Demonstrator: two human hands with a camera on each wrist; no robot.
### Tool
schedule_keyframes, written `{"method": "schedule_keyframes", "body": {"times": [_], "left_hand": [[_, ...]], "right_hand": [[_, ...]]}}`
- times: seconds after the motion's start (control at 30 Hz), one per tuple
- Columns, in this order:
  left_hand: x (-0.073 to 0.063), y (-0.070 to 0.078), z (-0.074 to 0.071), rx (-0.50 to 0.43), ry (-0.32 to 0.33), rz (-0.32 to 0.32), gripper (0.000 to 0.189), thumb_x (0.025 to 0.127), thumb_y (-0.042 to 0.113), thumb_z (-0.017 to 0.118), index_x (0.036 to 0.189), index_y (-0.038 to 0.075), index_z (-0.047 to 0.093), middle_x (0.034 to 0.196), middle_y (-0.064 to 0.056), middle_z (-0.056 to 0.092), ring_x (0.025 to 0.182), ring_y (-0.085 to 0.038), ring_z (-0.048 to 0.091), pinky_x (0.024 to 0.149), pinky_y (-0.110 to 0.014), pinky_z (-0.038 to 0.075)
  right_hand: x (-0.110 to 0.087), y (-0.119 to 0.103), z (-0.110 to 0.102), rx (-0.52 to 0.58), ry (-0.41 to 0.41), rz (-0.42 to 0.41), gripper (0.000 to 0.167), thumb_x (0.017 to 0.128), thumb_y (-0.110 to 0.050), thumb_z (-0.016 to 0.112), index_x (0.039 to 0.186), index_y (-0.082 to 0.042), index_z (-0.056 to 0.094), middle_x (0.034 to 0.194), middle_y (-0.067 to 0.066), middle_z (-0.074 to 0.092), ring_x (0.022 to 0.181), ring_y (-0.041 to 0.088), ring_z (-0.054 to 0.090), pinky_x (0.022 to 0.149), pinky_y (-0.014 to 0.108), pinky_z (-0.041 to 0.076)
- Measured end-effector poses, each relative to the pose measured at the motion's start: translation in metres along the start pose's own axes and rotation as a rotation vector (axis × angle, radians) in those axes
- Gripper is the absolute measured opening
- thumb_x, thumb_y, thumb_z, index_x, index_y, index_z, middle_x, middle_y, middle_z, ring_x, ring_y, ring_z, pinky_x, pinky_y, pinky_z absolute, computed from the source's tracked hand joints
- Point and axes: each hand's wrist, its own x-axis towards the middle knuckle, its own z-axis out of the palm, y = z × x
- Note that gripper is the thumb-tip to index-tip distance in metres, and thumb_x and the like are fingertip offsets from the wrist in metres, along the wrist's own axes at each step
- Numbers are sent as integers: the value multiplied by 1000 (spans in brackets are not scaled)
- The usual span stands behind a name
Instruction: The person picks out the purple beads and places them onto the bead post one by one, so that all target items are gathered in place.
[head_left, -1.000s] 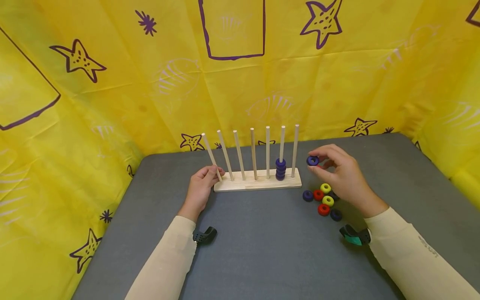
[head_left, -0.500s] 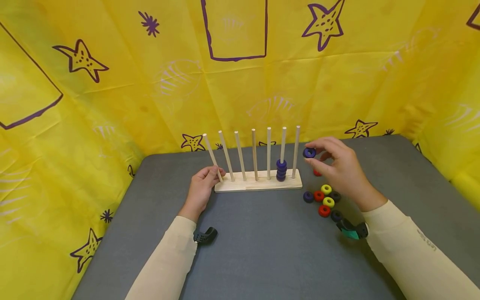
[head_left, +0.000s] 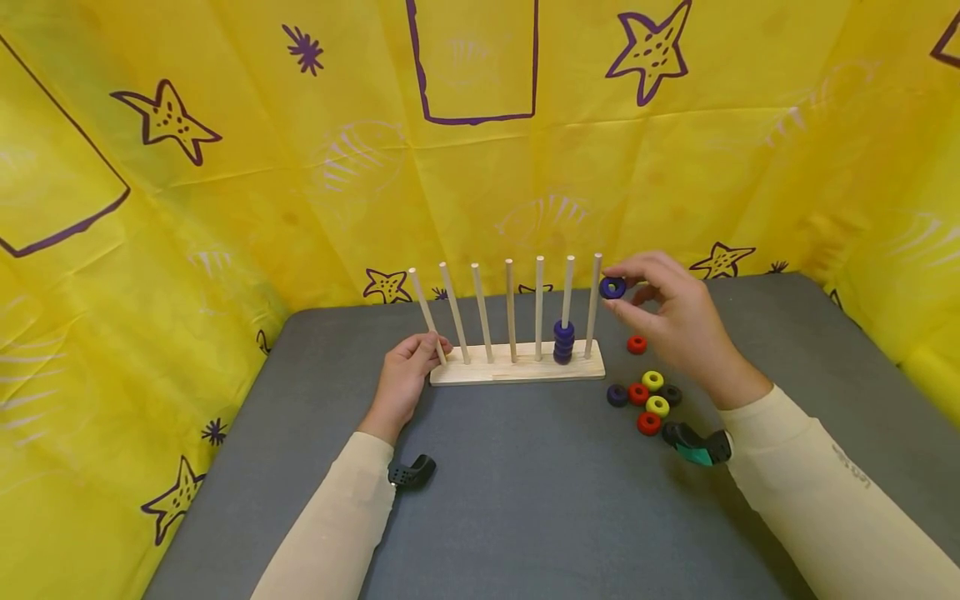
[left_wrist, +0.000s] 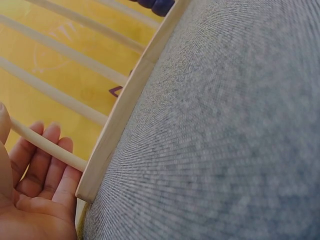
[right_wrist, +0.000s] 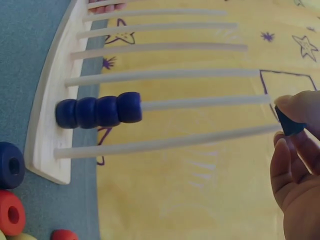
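A wooden peg rack [head_left: 517, 372] with several upright dowels stands on the table. My left hand [head_left: 405, 375] holds its leftmost peg [left_wrist: 50, 146] low down, fingers behind the peg and thumb in front. Dark blue rings [right_wrist: 100, 111] are stacked on the second peg from the right. My right hand [head_left: 667, 312] pinches another blue ring [head_left: 612, 287] between thumb and fingers, up by the top of the rightmost peg [right_wrist: 170, 142]. The other pegs carry no rings.
Loose red, yellow and dark rings lie in a group right of the rack, among them a yellow ring [head_left: 657, 407] and a blue ring [head_left: 617, 395]. A red ring [head_left: 637, 344] sits apart behind them. A yellow patterned cloth [head_left: 465, 183] hangs behind the grey table [head_left: 495, 500].
My right hand has risen and moved left with the blue ring, from beside the rack to the rightmost peg's top. The lone red ring now shows fully. My left hand stays on the peg.
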Motion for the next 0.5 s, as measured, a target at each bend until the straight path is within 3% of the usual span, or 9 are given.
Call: {"method": "schedule_keyframes", "body": {"times": [0.5], "left_hand": [[1, -2, 0, 1, 1, -8, 42, 114, 33, 62, 120, -6, 73, 120, -24, 73, 121, -32, 69, 108, -39, 54]], "right_hand": [[17, -11, 0, 13, -25, 6, 36, 90, 14, 83, 124, 4, 76, 119, 10, 70, 99, 14, 63, 83, 14, 55]]}}
